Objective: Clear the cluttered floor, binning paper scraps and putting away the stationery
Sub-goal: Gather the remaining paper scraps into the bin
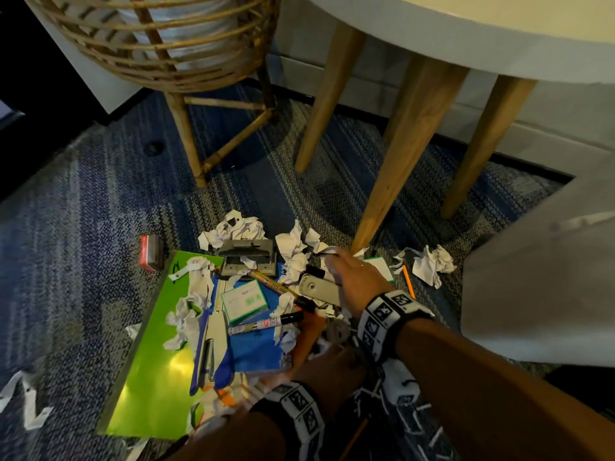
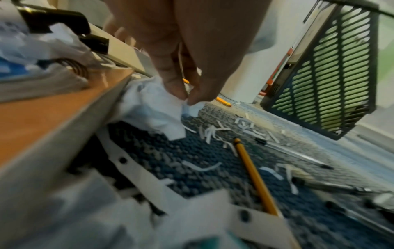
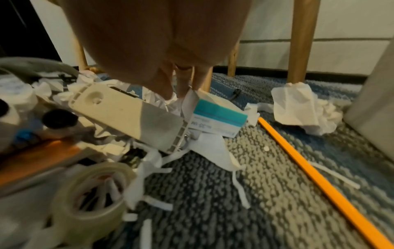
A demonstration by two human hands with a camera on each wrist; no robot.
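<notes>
Low in the frame's middle, the left hand (image 2: 181,55) pinches a crumpled paper (image 2: 153,111); the right hand (image 1: 357,277) reaches into paper scraps (image 1: 296,251), its grip unclear.

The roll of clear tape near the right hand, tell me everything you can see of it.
The roll of clear tape shows in the right wrist view: a glossy, see-through ring, yellowish in this light, with a hollow core. It lies tilted on the paper scraps, a few strips showing through its hole. No hand touches it.
</notes>
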